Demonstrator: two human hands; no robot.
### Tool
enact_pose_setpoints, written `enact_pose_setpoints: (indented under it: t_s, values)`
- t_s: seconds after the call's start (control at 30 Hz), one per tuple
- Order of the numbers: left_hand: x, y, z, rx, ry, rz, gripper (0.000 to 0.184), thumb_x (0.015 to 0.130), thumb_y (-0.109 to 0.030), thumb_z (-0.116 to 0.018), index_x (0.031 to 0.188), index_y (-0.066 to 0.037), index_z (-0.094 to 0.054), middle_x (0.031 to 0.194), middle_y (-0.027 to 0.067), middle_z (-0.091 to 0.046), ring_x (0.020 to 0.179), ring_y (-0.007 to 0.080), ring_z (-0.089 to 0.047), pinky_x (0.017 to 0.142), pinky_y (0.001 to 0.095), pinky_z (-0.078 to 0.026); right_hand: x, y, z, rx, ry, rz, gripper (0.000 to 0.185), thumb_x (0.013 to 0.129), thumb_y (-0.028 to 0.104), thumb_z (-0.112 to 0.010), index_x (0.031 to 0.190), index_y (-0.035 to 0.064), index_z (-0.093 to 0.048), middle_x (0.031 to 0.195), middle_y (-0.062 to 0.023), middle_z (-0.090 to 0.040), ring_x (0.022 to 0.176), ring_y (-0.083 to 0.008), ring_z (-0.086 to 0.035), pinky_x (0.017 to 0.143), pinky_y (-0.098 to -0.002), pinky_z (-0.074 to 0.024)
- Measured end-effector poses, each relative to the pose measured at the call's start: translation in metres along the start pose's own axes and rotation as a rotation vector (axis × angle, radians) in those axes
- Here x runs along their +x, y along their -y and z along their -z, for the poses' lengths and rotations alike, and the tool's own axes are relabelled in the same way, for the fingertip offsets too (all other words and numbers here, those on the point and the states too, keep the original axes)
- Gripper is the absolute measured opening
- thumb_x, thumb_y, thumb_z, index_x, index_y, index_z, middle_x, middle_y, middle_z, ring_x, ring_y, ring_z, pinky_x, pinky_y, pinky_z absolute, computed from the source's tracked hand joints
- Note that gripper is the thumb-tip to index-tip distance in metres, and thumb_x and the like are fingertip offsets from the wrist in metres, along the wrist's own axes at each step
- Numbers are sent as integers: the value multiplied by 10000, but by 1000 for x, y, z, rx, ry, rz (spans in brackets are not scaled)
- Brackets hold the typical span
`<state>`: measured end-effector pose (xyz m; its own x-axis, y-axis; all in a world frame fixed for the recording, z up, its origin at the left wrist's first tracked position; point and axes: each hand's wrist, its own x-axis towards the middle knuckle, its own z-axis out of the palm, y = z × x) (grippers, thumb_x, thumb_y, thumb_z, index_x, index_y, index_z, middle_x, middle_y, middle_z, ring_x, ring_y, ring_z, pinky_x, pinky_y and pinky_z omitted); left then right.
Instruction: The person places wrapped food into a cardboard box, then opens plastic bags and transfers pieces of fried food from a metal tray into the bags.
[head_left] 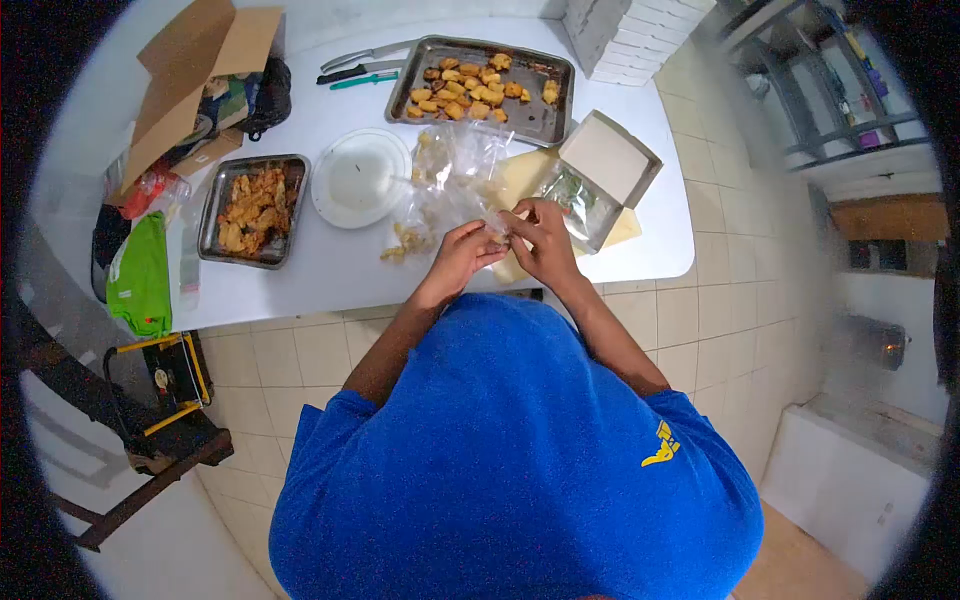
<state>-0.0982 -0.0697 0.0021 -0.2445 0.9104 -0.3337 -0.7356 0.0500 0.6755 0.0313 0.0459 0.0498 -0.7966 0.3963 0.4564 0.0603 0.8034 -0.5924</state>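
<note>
From the head cam: left hand and right hand both have fingers pinched nearly closed on a clear plastic bag over the bench, just left of the open box; contents look like food, kinda blurry.

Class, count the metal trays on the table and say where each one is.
2: the large tray at the far side, right of the knives; the small tray left of the plate.
</note>
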Motion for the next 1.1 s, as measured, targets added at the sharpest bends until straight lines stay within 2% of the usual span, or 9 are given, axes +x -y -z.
enact_pose_setpoints:
  t_s: [0.1, 0.3, 0.43, 0.57, 0.67, 0.77, 0.83, 1.0, 1.1]
  values:
    - [-4, -14, 8, -302, 85, 133, 277, 898, -149, -504, 1117, 21, -499, 1023, 113, -582, 917, 218, -608, 849, 327, -498, -6, -2, -5, -95, 69, 52, 487, 658, 11, -594, 1127, 143, -606, 1120, -140, -513, 951, -314, -492, 833, -380, -439]
    - [-6, -5, 17, 281, 63, 128, 387, 872, -109, -549, 1230, 6, -459, 1101, 92, -558, 961, 172, -580, 851, 294, -488, -26, -17, -8, 130, 158, 7, 512, 689, 16, -586, 1186, 137, -567, 1188, -148, -492, 1005, -319, -512, 884, -378, -429]
    - [1, 8, 16, 537, 142, 165, 448, 860, -77, -569, 1282, -15, -432, 1095, 65, -568, 929, 122, -565, 818, 262, -483, -45, -15, -4, 694, 90, -576, 374, 793, 118, -633, 1159, 66, -578, 1191, -140, -509, 1043, -203, -538, 860, -319, -461]
    - [18, 25, 18, 781, 264, 78, 468, 855, -66, -586, 1287, -40, -407, 1122, 84, -561, 910, 125, -564, 791, 251, -482, -82, -51, -17, 828, 180, -733, 404, 766, 132, -694, 1147, 71, -574, 1073, -104, -600, 882, -162, -604, 771, -257, -483]
    - [36, 32, -1, 629, 47, 77, 499, 828, -86, -635, 1252, -50, -376, 1065, 129, -576, 968, 188, -559, 819, 295, -483, -83, -72, -9, 822, 49, -798, 398, 729, 133, -725, 1091, 54, -582, 1025, -92, -623, 814, -157, -614, 737, -261, -495]
    - [69, 32, -31, 809, 157, -217, 465, 793, -122, -675, 1178, -9, -440, 971, 125, -625, 852, 200, -614, 736, 292, -497, -75, -108, -6, 554, -147, -766, 341, 709, 131, -738, 1001, 37, -590, 931, -84, -647, 784, -138, -610, 707, -270, -502]
    - [101, 34, -37, 1056, 45, -237, 453, 775, -156, -686, 1154, -25, -476, 962, 129, -638, 865, 218, -626, 733, 315, -501, -56, -126, 4, 376, -44, -783, 285, 735, 66, -699, 981, 17, -564, 821, -9, -606, 781, -88, -591, 689, -212, -474]
    - [144, 37, -42, 1422, -141, -111, 359, 743, -219, -686, 1056, -81, -577, 915, 106, -658, 881, 245, -632, 727, 354, -500, -38, -155, 7, 266, 60, -777, 229, 754, 218, -667, 905, 48, -641, 729, -148, -647, 661, -282, -641, 656, -359, -515]
    - [138, 39, -50, 1672, -259, -109, 290, 732, -210, -671, 996, -106, -612, 852, 80, -661, 833, 285, -623, 713, 403, -493, -35, -163, 4, 152, 290, -673, 232, 775, 259, -650, 893, 59, -653, 715, -140, -637, 660, -286, -627, 623, -364, -500]
